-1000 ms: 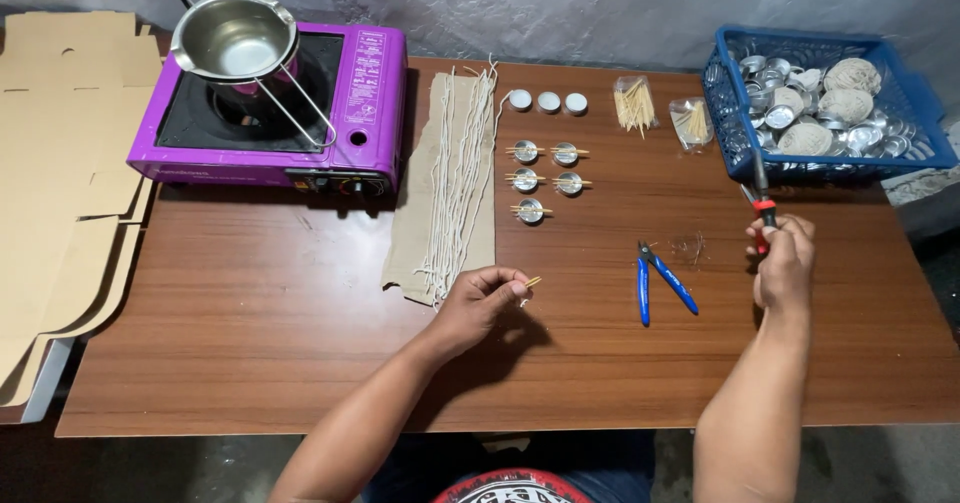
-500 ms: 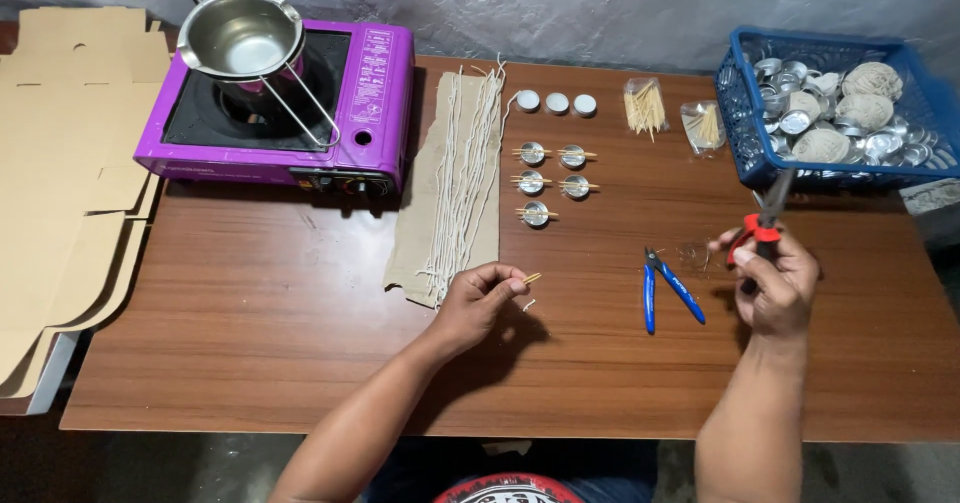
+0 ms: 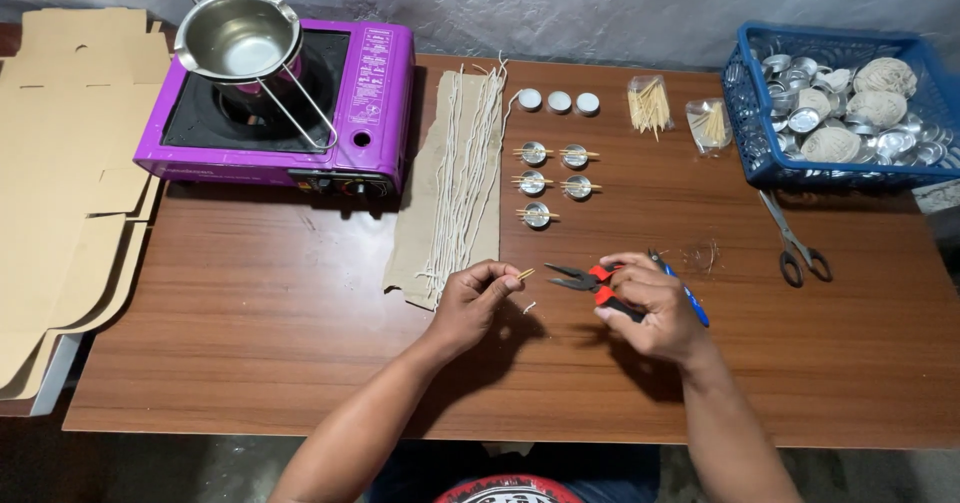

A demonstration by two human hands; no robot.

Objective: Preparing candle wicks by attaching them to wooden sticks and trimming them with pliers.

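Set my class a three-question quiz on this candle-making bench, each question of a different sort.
1. True or false: the right hand holds red-handled needle-nose pliers.
2. The scissors lie nearest to: A) the purple stove, B) the blue basket, C) the flat cardboard.
3. Fill in: the left hand pinches a small ____ beside the wicks.

Key: 1 true; 2 B; 3 wooden stick.
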